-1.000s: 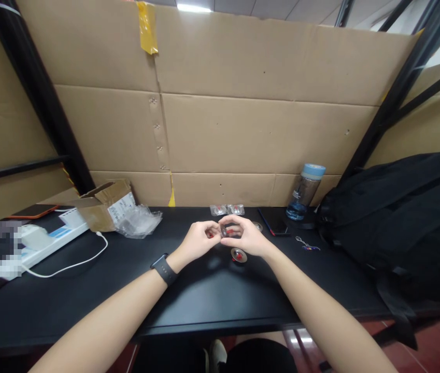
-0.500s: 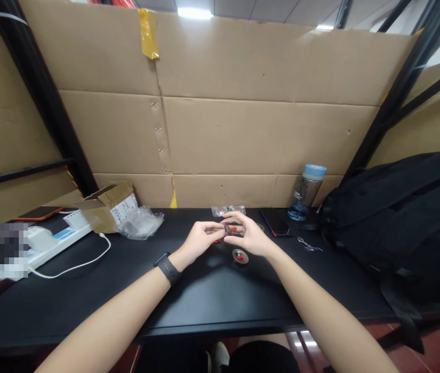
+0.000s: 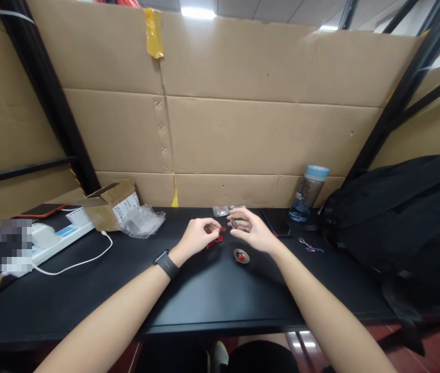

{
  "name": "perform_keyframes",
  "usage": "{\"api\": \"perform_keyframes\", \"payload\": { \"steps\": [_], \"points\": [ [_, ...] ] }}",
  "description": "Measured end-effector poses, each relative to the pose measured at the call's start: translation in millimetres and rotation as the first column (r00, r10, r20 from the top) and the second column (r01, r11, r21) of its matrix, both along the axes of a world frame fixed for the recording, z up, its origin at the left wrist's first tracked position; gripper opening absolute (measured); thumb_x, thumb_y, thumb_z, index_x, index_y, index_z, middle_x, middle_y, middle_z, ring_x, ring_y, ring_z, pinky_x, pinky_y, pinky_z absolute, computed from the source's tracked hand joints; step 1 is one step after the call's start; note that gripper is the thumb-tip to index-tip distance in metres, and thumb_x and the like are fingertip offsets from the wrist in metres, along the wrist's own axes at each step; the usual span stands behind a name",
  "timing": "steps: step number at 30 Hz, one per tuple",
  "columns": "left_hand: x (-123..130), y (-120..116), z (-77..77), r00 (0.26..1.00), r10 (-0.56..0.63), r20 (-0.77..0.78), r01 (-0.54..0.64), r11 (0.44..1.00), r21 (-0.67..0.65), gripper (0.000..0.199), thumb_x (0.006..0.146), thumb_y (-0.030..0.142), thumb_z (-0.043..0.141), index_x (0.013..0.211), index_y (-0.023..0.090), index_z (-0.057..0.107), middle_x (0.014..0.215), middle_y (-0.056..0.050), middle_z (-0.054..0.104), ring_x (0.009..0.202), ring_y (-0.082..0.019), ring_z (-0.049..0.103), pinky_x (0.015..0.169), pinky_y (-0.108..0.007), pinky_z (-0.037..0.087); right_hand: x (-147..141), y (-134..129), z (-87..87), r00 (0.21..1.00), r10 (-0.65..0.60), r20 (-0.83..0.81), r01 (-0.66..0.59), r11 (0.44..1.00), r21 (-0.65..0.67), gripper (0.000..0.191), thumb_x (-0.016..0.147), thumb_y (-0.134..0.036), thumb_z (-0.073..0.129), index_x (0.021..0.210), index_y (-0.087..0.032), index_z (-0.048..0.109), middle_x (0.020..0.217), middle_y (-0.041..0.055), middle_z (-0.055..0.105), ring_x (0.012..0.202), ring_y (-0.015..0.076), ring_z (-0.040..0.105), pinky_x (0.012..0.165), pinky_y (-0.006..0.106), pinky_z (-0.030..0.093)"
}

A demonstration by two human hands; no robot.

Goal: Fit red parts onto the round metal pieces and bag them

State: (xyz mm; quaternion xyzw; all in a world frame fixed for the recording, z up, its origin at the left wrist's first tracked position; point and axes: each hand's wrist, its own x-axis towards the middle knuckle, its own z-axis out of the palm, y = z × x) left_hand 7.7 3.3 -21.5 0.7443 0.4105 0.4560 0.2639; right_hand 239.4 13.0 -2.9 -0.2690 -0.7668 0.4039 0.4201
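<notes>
At the centre of the frame, over the black tabletop (image 3: 204, 305), pinched a small red piece (image 3: 223, 229) between thumb and forefinger of the left hand (image 3: 199, 236)! Just to the right, well clear of contact, curved the fingers of the right hand (image 3: 257, 232) loosely, thumb apart from them. Showed a greyish curved edge (image 3: 233, 224) in between, but could not tell how firmly gripped. Spotted red pieces (image 3: 215, 241) just under the left fingertips, then a tilted round disc (image 3: 241, 256), red at its middle, below the right hand. Glimpsed clear packets (image 3: 220, 211) behind, upper centre of the tabletop. Looked like close two-handed work on the small parts; could not tell fitting from parting. Called next, by that reading, for a steady left pinch and a careful right grip, without knocking the disc.
</notes>
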Motion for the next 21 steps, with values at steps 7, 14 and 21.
{"api": "perform_keyframes", "payload": {
  "steps": [7,14,21],
  "points": [
    [-28.3,14.9,-3.8,0.913,0.043,-0.407,0.037,0.982,0.185,0.019,0.089,0.026,0.061,0.092,0.021,0.078,0.092,-0.003,0.078,0.083,-0.018,0.07,0.079,-0.027,0.05,72.8,43.2,-3.0,0.768,-0.575,0.282,0.462,0.802,0.379,0.038,0.079,-0.03,0.076,0.117,-0.021,0.073,0.116,0.0116,0.07,0.103,0.0263,0.069,0.094,0.04,0.055],
    [-21.4,7.8,-0.7,0.884,0.019,-0.468,0.11,0.963,0.248,0.018,0.091,0.025,0.06,0.097,0.022,0.077,0.099,-0.006,0.074,0.092,-0.02,0.067,0.087,-0.03,0.049,81.6,49.9,-15.7,0.727,-0.432,0.534,0.354,0.902,0.247,0.033,0.077,-0.029,0.077,0.109,-0.02,0.078,0.1,0.0065,0.079,0.09,0.0236,0.073,0.085,0.031,0.054],
    [25.9,-31.1,-2.1,0.836,-0.197,-0.512,0.354,0.907,0.228,0.039,0.102,0.021,0.041,0.134,0.028,0.061,0.131,-0.005,0.067,0.12,-0.021,0.06,0.104,-0.036,0.043,79.3,52.0,-18.3,0.682,-0.426,0.594,0.316,0.905,0.286,0.027,0.084,-0.026,0.069,0.109,-0.02,0.078,0.103,0.0074,0.078,0.091,0.0226,0.072,0.085,0.03,0.052]
  ]
}}
